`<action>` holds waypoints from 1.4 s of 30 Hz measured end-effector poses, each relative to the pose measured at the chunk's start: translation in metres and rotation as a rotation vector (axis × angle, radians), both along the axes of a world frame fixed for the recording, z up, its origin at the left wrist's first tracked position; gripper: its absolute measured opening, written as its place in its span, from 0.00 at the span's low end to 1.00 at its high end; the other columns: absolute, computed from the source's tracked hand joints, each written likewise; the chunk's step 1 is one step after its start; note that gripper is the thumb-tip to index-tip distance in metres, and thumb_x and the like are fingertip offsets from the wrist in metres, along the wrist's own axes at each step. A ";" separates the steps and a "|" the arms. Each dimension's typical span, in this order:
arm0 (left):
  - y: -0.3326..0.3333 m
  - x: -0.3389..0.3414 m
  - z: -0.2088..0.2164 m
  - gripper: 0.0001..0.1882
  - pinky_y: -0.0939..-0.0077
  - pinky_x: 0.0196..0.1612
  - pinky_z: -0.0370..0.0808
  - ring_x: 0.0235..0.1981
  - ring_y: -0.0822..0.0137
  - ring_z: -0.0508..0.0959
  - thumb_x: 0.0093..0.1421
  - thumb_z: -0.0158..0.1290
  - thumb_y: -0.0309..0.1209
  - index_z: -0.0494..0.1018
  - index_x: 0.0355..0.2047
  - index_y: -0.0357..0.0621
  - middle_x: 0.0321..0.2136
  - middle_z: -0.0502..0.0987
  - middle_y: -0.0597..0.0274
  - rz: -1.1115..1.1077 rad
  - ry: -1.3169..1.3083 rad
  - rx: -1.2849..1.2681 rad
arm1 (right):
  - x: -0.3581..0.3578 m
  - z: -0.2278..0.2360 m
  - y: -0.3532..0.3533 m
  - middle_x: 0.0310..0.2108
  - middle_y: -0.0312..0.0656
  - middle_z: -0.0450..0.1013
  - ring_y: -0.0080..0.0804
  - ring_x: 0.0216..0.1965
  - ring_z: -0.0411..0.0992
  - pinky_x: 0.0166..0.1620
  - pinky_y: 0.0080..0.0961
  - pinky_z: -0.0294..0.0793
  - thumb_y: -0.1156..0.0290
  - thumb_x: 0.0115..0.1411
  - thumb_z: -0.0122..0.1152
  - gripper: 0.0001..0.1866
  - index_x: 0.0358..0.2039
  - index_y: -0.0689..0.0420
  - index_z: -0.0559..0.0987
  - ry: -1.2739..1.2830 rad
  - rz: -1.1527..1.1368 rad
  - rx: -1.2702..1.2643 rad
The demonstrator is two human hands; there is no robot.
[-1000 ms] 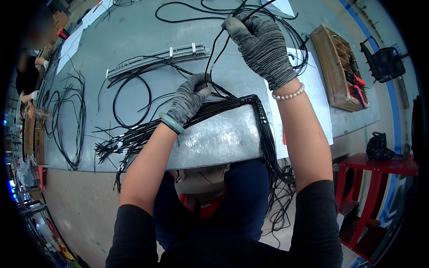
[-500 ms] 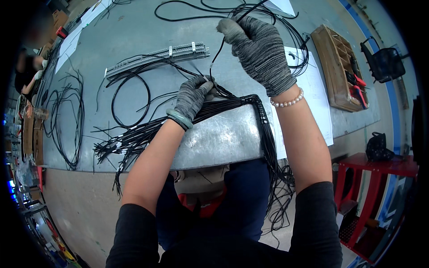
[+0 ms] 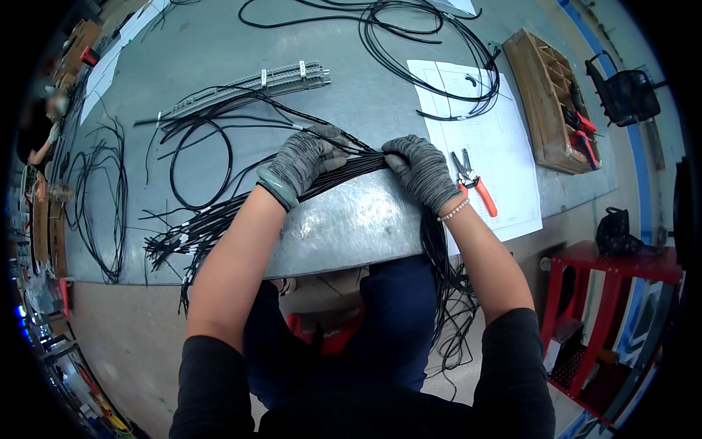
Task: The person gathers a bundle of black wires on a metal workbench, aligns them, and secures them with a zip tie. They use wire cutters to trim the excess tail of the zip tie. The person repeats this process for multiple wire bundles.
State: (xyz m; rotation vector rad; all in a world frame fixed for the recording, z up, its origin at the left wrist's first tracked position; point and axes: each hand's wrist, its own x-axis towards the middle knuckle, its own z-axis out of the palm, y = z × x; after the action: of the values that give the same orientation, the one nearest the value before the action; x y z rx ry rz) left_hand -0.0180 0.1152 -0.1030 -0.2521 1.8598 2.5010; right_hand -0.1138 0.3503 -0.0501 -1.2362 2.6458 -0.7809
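Both my hands wear grey knit gloves. My left hand (image 3: pixel 303 157) grips a thick bundle of black wires (image 3: pixel 219 219) lying across the grey metal table (image 3: pixel 351 219). My right hand (image 3: pixel 423 170) pinches the same bundle a little to the right, where the wires bend over the table's front edge and hang down toward the floor. The bundle's loose ends, with white tags, fan out at the left. A single black wire loops from my left hand toward a grey terminal strip (image 3: pixel 248 88) farther back.
Orange-handled pliers (image 3: pixel 472 181) lie on a white paper sheet (image 3: pixel 482 139) right of my right hand. A wooden compartment tray (image 3: pixel 552 102) with tools sits at the right edge. Coiled black cables lie at the back and far left. A red rack (image 3: pixel 607 293) stands beside the table.
My right hand came down from the back of the table to the bundle beside my left hand. The wire it pulled now lies with the bundle.
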 end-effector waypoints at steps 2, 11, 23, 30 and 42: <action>0.003 -0.001 0.008 0.20 0.73 0.49 0.77 0.46 0.58 0.77 0.63 0.49 0.29 0.65 0.54 0.34 0.45 0.75 0.50 -0.062 -0.052 -0.016 | 0.003 -0.015 0.004 0.36 0.43 0.76 0.43 0.42 0.72 0.49 0.35 0.70 0.66 0.57 0.59 0.09 0.37 0.54 0.80 -0.060 -0.021 -0.146; 0.026 -0.016 0.080 0.18 0.64 0.47 0.80 0.44 0.50 0.78 0.60 0.42 0.21 0.65 0.51 0.29 0.44 0.74 0.39 0.047 -0.563 0.175 | 0.007 -0.024 0.006 0.41 0.42 0.75 0.42 0.45 0.71 0.51 0.34 0.70 0.68 0.56 0.61 0.10 0.38 0.54 0.80 0.004 -0.013 -0.200; 0.044 -0.048 0.062 0.11 0.72 0.33 0.83 0.30 0.61 0.81 0.65 0.48 0.30 0.72 0.40 0.34 0.34 0.78 0.51 0.001 -0.646 -0.185 | 0.007 -0.025 0.007 0.42 0.43 0.74 0.43 0.46 0.71 0.51 0.36 0.70 0.67 0.54 0.62 0.12 0.39 0.55 0.79 0.016 -0.013 -0.172; 0.059 -0.067 0.077 0.11 0.68 0.32 0.83 0.32 0.53 0.81 0.63 0.49 0.28 0.71 0.43 0.33 0.33 0.77 0.45 0.023 -0.727 -0.072 | 0.003 -0.028 0.010 0.40 0.43 0.73 0.44 0.46 0.70 0.50 0.37 0.70 0.66 0.53 0.63 0.13 0.39 0.55 0.79 -0.012 -0.004 -0.159; 0.073 -0.107 0.093 0.14 0.72 0.36 0.78 0.30 0.58 0.81 0.46 0.60 0.34 0.80 0.34 0.45 0.28 0.81 0.55 -1.025 -0.039 -1.969 | 0.002 -0.027 0.005 0.41 0.45 0.74 0.45 0.44 0.71 0.50 0.36 0.70 0.67 0.53 0.63 0.13 0.40 0.56 0.79 -0.010 0.042 -0.142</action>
State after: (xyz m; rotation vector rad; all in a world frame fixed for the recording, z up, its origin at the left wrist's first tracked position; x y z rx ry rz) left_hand -0.1249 0.1878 -0.0099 0.5144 2.5022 -0.3251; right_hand -0.1121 0.3549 -0.0773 -1.3135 2.5865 -0.9807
